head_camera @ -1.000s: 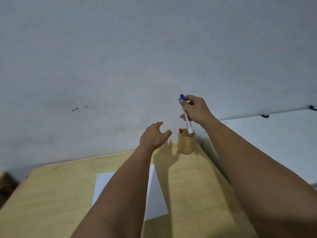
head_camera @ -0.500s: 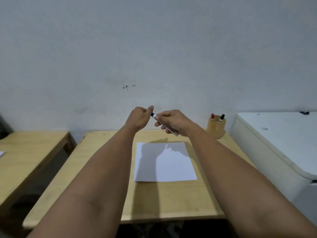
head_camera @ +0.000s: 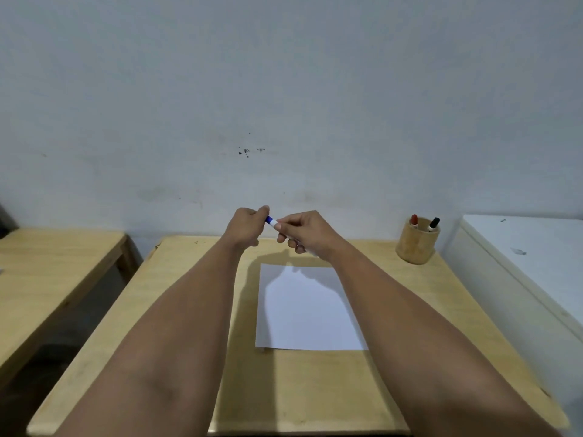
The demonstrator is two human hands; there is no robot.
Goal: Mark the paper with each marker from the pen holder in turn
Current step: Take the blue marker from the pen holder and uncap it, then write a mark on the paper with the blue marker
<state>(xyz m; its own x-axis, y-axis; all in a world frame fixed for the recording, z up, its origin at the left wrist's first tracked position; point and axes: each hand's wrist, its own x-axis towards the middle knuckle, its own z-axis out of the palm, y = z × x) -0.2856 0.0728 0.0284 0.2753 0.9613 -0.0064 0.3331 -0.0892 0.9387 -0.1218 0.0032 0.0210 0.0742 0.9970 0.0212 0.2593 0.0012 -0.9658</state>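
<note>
While both hands meet at centre frame, the scene reads as follows.

Step in hand: uncapping the first marker, judged from the grip; the paper (head_camera: pixel 307 307) bears no visible mark.
Right hand (head_camera: pixel 307 233): fingers clamped round the white barrel of the blue marker (head_camera: pixel 272 221), held above the far edge of the paper.
Left hand (head_camera: pixel 247 227): fingers pinched together on the blue cap end, just left of the right hand.
Next move: probably a straight pull apart along the barrel, then the tip lowered to the paper; the cap must be kept for refitting.
Pen holder (head_camera: pixel 417 241): round, wooden, upright on the desk (head_camera: pixel 189 294) at right of centre frame, well apart from the hands.
Markers, counted: three; one blue in hand, one red-capped marker (head_camera: pixel 414 221) and one black-capped marker (head_camera: pixel 433 223) standing in the holder.
Paper, counted: one sheet, flat at lower centre.
Desks, counted: two; a second desk (head_camera: pixel 53 269) at left of frame.
White cabinet (head_camera: pixel 533 257): one, at right edge.
</note>
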